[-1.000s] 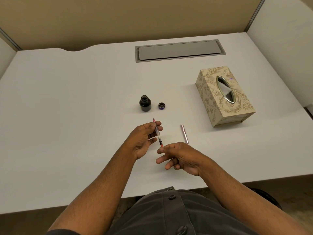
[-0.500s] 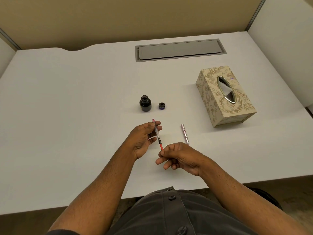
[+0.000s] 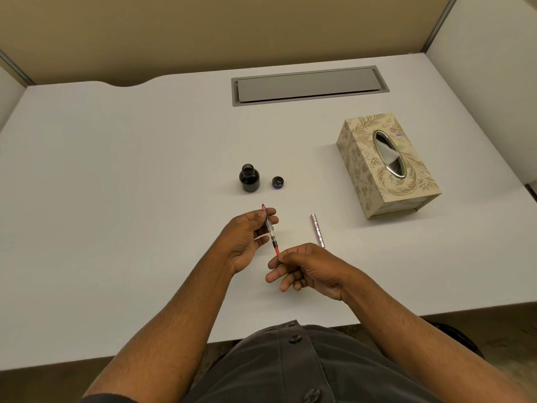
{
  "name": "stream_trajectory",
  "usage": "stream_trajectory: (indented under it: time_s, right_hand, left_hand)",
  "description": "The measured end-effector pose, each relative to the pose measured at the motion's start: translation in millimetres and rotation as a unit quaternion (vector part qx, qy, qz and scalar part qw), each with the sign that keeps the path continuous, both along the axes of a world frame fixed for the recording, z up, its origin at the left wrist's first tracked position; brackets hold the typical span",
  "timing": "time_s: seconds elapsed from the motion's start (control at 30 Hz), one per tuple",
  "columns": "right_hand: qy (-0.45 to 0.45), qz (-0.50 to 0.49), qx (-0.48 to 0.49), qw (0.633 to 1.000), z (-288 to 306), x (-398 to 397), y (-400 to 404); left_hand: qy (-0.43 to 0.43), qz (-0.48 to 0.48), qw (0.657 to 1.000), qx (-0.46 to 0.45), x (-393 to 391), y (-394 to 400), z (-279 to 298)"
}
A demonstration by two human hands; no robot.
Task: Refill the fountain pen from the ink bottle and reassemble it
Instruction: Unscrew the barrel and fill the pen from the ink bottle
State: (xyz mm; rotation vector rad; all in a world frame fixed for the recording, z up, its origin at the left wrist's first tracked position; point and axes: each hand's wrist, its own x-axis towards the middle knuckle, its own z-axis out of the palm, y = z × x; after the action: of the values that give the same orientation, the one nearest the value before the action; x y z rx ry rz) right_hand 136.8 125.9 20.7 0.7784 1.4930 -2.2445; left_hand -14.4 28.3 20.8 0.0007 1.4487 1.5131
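Pen (image 3: 270,231): centre frame, long axis diagonal, nib pointing up toward the open ink bottle (image 3: 249,178) just above. Left hand (image 3: 247,239) pinches the nib end; right hand (image 3: 308,267) pinches the red rear end. Left hand nearer bottle. Barrel (image 3: 317,230) lies right.

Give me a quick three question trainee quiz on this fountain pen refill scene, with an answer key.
1. True or false: the ink bottle is capped.
2. Which hand pinches the red end of the pen? A) left hand B) right hand
3. What lies on the desk between the hands and the tissue box?

Key: 1. False; its cap sits beside it. 2. B. 3. The pen barrel.
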Motion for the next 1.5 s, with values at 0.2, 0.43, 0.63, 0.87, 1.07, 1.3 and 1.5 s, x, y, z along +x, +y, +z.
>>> stream_trajectory:
  time_s: [0.2, 0.43, 0.63, 0.87, 1.07, 1.3, 1.5]
  right_hand:
    - [-0.01, 0.0, 0.019, 1.0, -1.1, -1.9, 0.0]
    - [-0.026, -0.007, 0.032, 0.999, 1.1, -3.3, -2.0]
    - [-0.024, 0.009, -0.023, 0.999, 1.2, -0.4, 0.4]
    - [-0.015, -0.003, 0.023, 1.0, 4.0, 0.7, -1.7]
    - [-0.021, -0.017, 0.042, 0.999, 3.9, -0.4, -5.6]
    - [-0.021, -0.013, -0.01, 1.0, 3.2, 2.4, -2.0]
    - [-0.019, -0.015, 0.023, 0.999, 3.6, 3.0, -3.1]
  left_hand:
    - [-0.003, 0.0, 1.0, -0.003, -0.2, 0.7, 0.4]
    - [-0.003, 0.002, 1.0, -0.007, 1.2, 0.7, 1.0]
    - [-0.001, 0.0, 1.0, -0.005, 0.5, -0.4, 1.8]
    - [0.001, -0.002, 1.0, -0.006, 2.1, -0.2, 0.6]
    - [0.003, -0.005, 1.0, -0.003, 2.1, -0.3, 1.0]
    - [0.004, -0.007, 1.0, 0.003, 1.4, -1.4, 2.3]
    - [0.004, -0.011, 1.0, 0.001, 3.7, -0.4, 3.3]
